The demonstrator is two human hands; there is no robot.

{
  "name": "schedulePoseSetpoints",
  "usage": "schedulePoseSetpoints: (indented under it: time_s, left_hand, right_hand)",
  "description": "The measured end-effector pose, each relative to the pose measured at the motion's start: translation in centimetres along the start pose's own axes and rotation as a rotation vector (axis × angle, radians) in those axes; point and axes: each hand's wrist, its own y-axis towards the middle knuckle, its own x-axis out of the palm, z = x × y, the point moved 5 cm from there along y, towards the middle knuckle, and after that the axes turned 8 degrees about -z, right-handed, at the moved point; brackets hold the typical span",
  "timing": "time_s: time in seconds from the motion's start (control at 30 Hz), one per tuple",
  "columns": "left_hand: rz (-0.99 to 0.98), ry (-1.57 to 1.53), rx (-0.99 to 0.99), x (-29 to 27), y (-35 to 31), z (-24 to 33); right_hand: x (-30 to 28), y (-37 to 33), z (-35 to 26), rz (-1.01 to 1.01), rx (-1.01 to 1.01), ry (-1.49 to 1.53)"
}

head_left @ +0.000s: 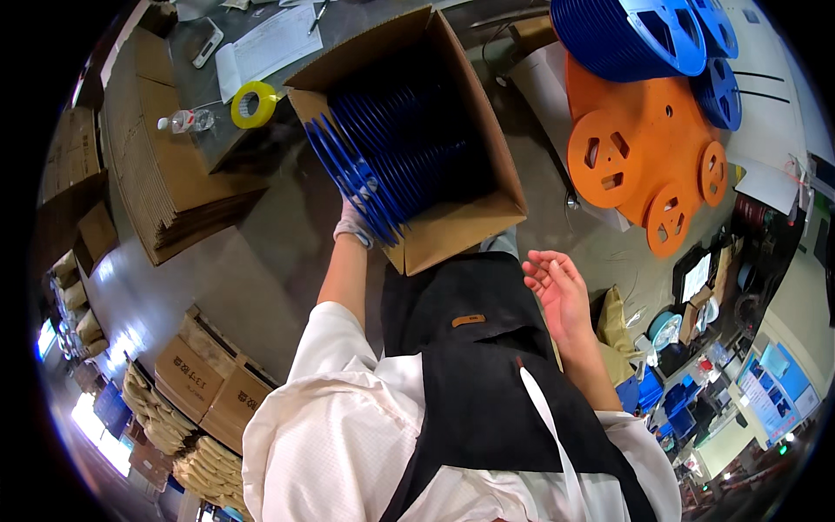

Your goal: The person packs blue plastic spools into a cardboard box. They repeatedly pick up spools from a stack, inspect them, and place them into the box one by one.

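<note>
A tall cardboard box [439, 242] stands in front of me with its top open, and rows of blue plastic reels are lined up inside. My left hand [353, 221], in a pale glove, grips a few blue reels [341, 170] at the box's left side, and they tilt out past its rim. The reels hide most of its fingers. To the right of the box, my right hand [558, 291] hangs in the air with nothing in it, its fingers loosely bent and apart.
At right, an orange plate with round orange reels [604, 157] carries stacked blue reels [626, 39]. Flattened cardboard [161, 165] is piled at left, near a tape roll [254, 105], a plastic bottle [186, 121] and papers [271, 50]. Closed cartons [209, 378] stand lower left.
</note>
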Motion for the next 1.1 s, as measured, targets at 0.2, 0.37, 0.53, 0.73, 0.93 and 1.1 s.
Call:
schedulePoseSetpoints:
  time_s: [0.2, 0.37, 0.53, 0.73, 0.93, 1.1]
  left_hand:
    - [0.035, -0.015, -0.013, -1.0, 3.7, 1.2]
    - [0.074, -0.016, -0.015, -2.1, 5.2, 1.9]
    - [0.097, -0.007, -0.015, -2.5, 6.2, 2.5]
    - [0.128, -0.027, -0.007, -3.3, 6.4, 2.6]
    - [0.149, -0.054, -0.001, -3.2, 3.5, 0.1]
    - [0.121, -0.062, -0.008, -1.9, 1.9, -1.7]
  right_hand:
    - [-1.8, -0.4, 0.6, 0.085, 0.018, -0.005]
    - [-2.8, -0.3, 1.5, 0.096, 0.044, 0.017]
    - [-2.3, 0.9, 2.8, 0.074, 0.079, 0.048]
    - [-2.1, 1.5, 2.9, 0.068, 0.095, 0.035]
    - [-2.1, 2.2, 2.6, 0.08, 0.089, 0.037]
    - [-0.6, 2.9, 2.1, 0.05, 0.105, 0.038]
